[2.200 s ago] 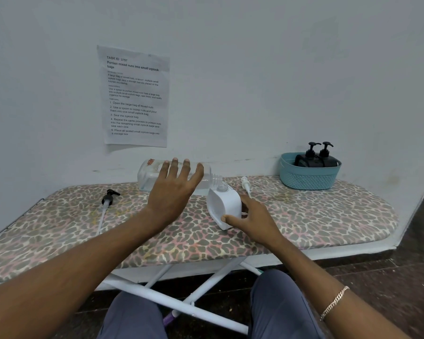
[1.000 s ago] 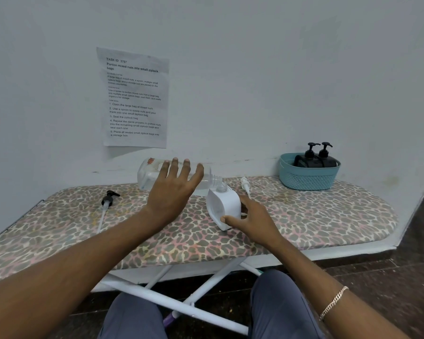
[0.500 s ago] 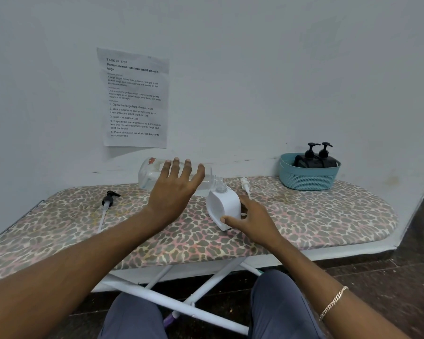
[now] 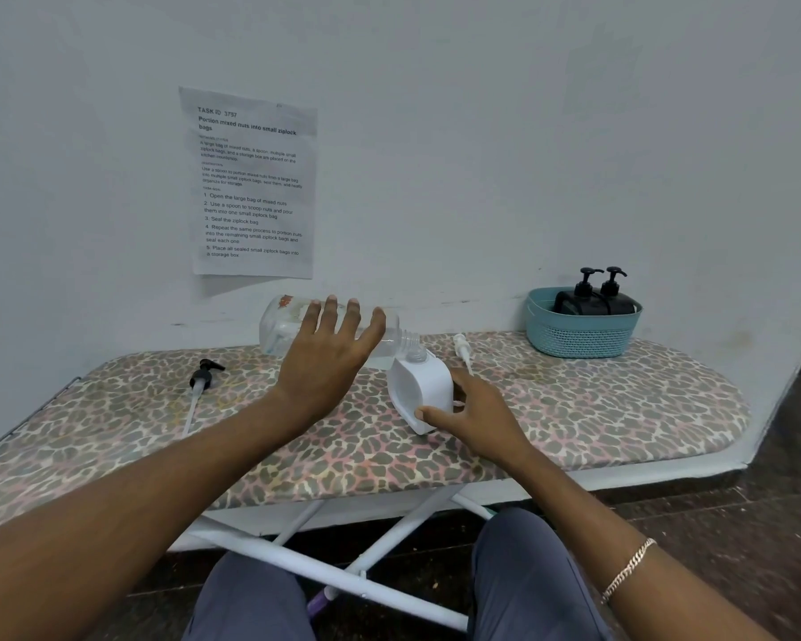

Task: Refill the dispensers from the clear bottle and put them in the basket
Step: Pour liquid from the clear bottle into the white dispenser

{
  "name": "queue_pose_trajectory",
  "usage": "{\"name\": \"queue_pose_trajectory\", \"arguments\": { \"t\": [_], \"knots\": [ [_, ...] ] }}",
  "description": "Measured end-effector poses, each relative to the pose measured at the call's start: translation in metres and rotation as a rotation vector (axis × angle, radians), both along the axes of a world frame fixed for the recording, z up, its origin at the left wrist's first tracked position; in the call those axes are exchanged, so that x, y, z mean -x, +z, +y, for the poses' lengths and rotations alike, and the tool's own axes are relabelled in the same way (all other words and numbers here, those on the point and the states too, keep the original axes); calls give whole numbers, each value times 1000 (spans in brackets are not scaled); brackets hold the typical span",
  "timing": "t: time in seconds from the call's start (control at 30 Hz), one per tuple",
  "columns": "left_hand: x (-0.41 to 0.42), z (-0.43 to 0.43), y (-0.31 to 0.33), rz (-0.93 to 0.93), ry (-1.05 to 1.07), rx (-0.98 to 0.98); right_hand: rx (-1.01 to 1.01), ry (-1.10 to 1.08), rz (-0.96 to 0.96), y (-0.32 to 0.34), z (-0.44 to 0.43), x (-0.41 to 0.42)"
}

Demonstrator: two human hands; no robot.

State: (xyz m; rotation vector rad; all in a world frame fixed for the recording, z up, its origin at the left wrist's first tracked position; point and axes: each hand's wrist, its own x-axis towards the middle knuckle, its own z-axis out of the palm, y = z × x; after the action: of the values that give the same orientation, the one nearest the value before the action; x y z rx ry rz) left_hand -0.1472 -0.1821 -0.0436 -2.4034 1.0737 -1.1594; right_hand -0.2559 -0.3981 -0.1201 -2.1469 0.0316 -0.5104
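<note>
Above the board (image 4: 574, 409), clear bottle (image 4: 278, 330) horizontal, pointing right at dispenser (image 4: 424, 390)

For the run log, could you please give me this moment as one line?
step: refill; left hand: holds clear bottle tipped into white dispenser; right hand: grips it; basket: two black dispensers

ironing board (image 4: 620, 409) | white dispenser (image 4: 419, 390) | black pump (image 4: 204, 374) | white pump (image 4: 462, 349) | teal basket (image 4: 579, 337)
</note>
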Motion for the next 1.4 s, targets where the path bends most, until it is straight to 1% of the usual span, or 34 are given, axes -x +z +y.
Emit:
{"name": "queue_pose_trajectory", "arguments": {
  "t": [0.63, 1.4],
  "knots": [
    [0, 0, 2, -34, -2, -9, 2, -5, 4, -1, -1, -2],
    [2, -1, 5, -17, 4, -13, 6, -5, -11, 0, 0, 1]
  ]
}}
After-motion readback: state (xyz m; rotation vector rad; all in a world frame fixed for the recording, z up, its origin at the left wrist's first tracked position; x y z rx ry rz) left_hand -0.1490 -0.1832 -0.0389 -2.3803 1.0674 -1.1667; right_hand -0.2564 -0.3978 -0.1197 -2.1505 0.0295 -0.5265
